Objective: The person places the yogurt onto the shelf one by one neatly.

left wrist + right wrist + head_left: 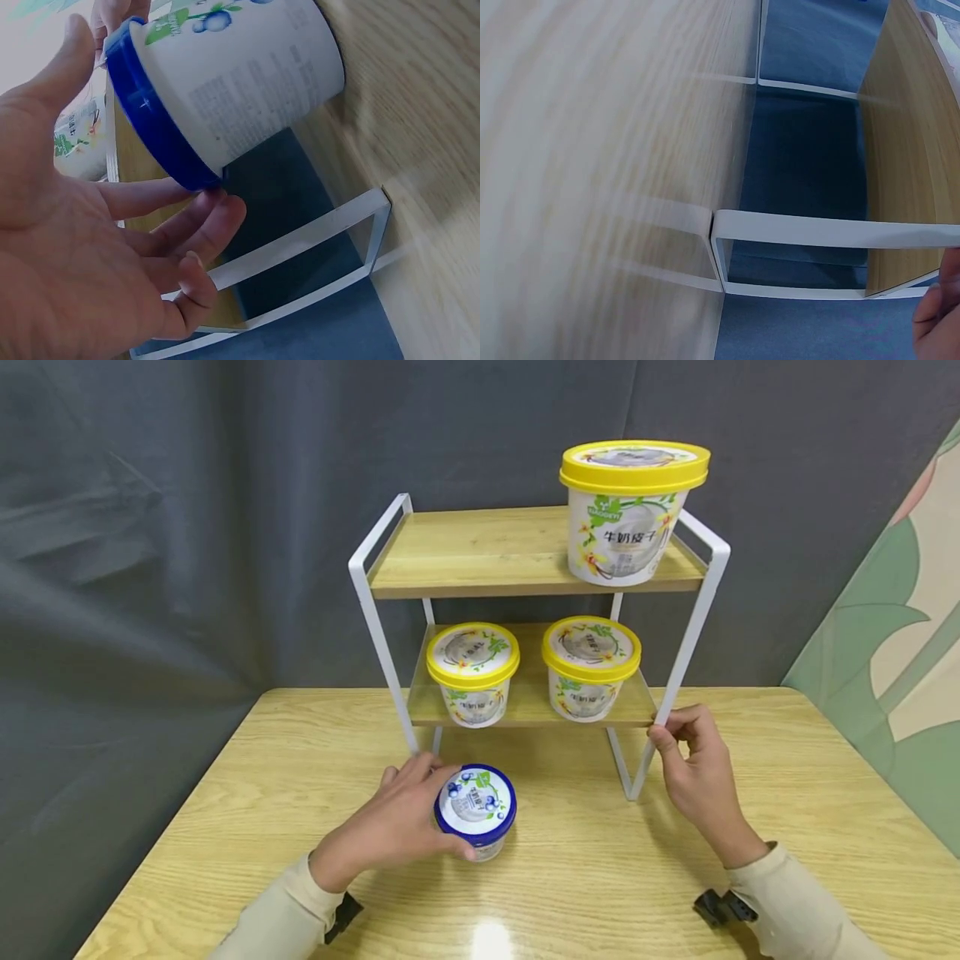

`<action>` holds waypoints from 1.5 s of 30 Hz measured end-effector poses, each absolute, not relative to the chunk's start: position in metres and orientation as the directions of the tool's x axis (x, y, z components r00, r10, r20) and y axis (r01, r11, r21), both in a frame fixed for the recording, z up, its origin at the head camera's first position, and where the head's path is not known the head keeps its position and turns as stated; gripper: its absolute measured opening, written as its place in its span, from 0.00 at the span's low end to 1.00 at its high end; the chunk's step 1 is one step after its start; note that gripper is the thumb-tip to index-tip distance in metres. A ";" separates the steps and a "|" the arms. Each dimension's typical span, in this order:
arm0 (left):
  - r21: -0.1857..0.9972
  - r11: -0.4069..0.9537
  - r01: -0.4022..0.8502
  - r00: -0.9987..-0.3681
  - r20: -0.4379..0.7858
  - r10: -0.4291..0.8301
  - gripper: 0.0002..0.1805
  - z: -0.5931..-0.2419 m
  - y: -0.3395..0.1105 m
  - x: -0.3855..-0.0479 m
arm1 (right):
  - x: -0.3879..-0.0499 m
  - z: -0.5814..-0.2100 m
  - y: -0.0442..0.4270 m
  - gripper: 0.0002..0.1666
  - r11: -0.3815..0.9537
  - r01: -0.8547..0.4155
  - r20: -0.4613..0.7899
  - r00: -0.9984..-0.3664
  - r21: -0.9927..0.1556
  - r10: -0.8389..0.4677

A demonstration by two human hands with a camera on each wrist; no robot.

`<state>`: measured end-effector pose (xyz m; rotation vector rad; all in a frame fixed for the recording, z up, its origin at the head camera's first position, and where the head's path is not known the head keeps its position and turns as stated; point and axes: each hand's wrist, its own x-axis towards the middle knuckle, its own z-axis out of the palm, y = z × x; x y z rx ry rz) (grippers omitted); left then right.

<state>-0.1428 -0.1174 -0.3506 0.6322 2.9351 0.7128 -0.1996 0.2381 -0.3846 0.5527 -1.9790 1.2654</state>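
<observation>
A small white tub with a blue lid (477, 806) stands on the table, blueberries printed on it. My left hand (408, 814) holds it at the lid from the left, thumb at the front, fingers at the back edge; the left wrist view shows fingertips (217, 202) against the lid's rim. A two-tier rack (480, 556) has wooden boards and a white metal frame. My right hand (697, 764) pinches its front right leg at the lower board's height; only part of that hand shows in the right wrist view.
On the rack's lower board (525, 710) stand two yellow-lidded tubs, one left (474, 675) and one right (591, 668). A larger yellow-lidded tub (633, 514) is on the top board's right end. Behind the table (585, 893) hangs a dark grey curtain (187, 527).
</observation>
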 end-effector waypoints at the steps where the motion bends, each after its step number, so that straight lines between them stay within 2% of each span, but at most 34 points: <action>1: 0.461 0.802 0.381 -0.912 0.045 0.407 0.55 -0.351 -0.117 -0.143 | -0.200 -0.385 0.238 0.10 0.426 -0.679 0.757 -0.653 -0.598 0.020; 7: 0.495 0.800 0.340 -0.926 0.025 0.378 0.63 -0.356 -0.112 -0.143 | -0.202 -0.386 0.239 0.09 0.420 -0.686 0.761 -0.649 -0.595 0.019; 13: 0.603 0.761 0.240 -0.948 -0.022 0.316 0.68 -0.363 -0.110 -0.144 | -0.202 -0.386 0.239 0.10 0.431 -0.680 0.759 -0.650 -0.594 0.021; 20: 0.826 0.548 0.132 -0.940 -0.070 0.333 0.69 -0.375 -0.111 -0.146 | -0.201 -0.385 0.238 0.11 0.439 -0.676 0.759 -0.651 -0.592 0.021; 23: 0.885 0.457 0.084 -0.941 -0.081 0.330 0.68 -0.379 -0.109 -0.147 | -0.201 -0.385 0.238 0.11 0.441 -0.675 0.758 -0.651 -0.592 0.021; 32: 0.918 0.385 0.097 -0.946 -0.034 0.321 0.60 -0.386 -0.106 -0.150 | -0.201 -0.386 0.239 0.11 0.433 -0.681 0.762 -0.647 -0.591 0.023; 45: 0.905 0.415 0.089 -0.953 -0.044 0.300 0.62 -0.387 -0.108 -0.153 | -0.202 -0.386 0.239 0.11 0.429 -0.686 0.765 -0.644 -0.588 0.020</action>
